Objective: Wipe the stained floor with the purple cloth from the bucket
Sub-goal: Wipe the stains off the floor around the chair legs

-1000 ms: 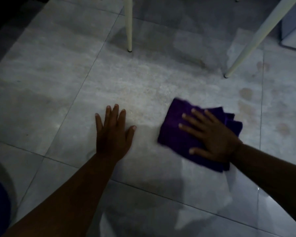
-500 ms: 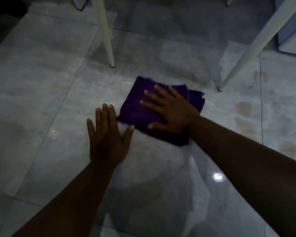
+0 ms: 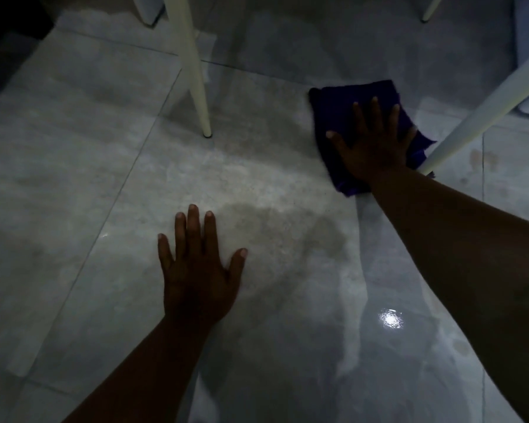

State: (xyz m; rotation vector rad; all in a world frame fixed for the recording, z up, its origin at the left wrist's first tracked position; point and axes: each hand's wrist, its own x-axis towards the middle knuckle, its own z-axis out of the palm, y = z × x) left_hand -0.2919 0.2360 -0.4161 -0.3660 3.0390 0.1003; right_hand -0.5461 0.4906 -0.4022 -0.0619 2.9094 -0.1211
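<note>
Right hand lies flat, fingers spread, pressing the purple cloth onto the tiled floor between two white chair legs, touching the right one. Left hand is splayed open, palm down, beside a wet stain.

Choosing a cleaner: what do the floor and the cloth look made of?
Floor: likely glazed ceramic or stone-look tile; grout lines, mottled grey, glossy wet glare. Purple cloth: soft, matte, fuzzy-edged, probably microfibre, folded under the right hand.
</note>
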